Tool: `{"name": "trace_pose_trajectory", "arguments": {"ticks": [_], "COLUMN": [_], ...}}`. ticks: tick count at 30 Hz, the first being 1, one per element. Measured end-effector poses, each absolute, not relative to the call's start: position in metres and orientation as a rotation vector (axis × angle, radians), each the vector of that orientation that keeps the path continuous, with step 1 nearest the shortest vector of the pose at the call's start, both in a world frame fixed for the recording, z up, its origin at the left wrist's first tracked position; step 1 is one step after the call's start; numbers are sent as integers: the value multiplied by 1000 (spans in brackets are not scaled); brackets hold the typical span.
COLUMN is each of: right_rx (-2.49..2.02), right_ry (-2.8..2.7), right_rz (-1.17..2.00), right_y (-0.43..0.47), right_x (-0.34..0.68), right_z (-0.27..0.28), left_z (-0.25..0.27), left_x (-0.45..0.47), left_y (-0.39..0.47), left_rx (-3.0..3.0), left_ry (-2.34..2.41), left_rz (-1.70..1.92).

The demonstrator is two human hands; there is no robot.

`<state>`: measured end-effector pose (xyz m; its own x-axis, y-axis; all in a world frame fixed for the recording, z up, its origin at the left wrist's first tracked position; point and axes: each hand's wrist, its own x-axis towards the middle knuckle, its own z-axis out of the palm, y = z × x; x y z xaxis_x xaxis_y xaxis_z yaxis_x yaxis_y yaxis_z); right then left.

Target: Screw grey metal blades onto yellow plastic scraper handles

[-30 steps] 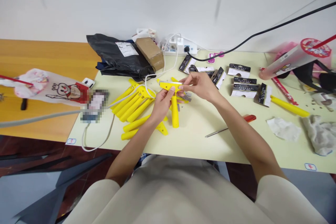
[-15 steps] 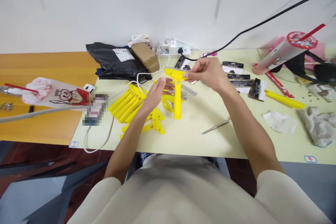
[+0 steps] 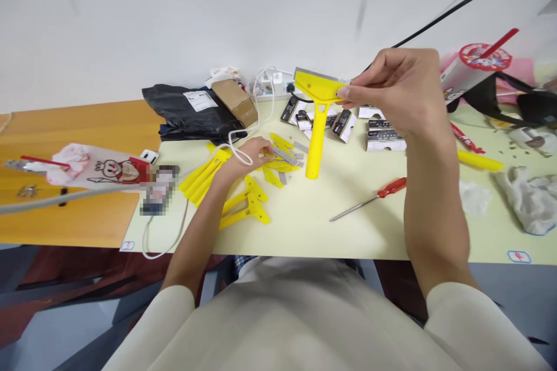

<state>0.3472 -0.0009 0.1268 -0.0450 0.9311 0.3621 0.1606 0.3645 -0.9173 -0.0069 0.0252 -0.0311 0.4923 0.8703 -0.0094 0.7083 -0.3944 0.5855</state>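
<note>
Yellow scraper (image 3: 319, 124): is hanging in the air above the table (image 3: 304, 235), handle pointing down; a grey metal strip (image 3: 319, 75) is running along its top edge. If that strip is loose, tilting could be shifting it; cannot tell from here how firmly it is seated.
Right hand (image 3: 404, 93): thumb and fingers are pinching one end of the scraper head, close to the strip. Off-centre grip, so the handle's weight could be twisting it; a slipping thumb could be meeting the metal.
Left hand (image 3: 252, 149): is sitting low at the loose parts, fingers partly curled; cannot tell whether they are pinching anything.
Grey blades (image 3: 285, 156): are lying jumbled among flat yellow pieces (image 3: 282, 141), right by the left fingertips. Nick risk if the edges are sharp; overlap could be causing a double pick.
White cable (image 3: 230, 138): is looping across the left wrist area; a snag could be dragging parts.
Yellow handles (image 3: 200, 181): are bunching up under the left forearm; a sweeping arm could be scattering them.
Screwdriver (image 3: 393, 187): is lying near the right forearm; a low elbow could be rolling it.
</note>
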Motion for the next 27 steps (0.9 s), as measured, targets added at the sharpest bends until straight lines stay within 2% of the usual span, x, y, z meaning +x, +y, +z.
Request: {"name": "trace_pose_trajectory", "arguments": {"ticks": [5, 12, 19, 23, 27], "right_rx": [-1049, -1043, -1099, -1109, -1079], "right_ry": [-1520, -1540, -1597, -1647, -1672], "right_rz": [932, 1088, 1213, 1278, 1316], "right_y": [4, 15, 34, 36, 33], "right_x": [344, 339, 333, 323, 311], "right_z": [121, 103, 73, 64, 59], "left_z": [-31, -26, 3, 9, 7], "left_x": [1, 1, 19, 35, 37], "left_y": [25, 21, -10, -14, -7], "left_rx": [2218, 2185, 1805, 1588, 1559], "left_ry": [1185, 1277, 1076, 1127, 1195], "left_rz": [443, 478, 969, 1261, 1339]}}
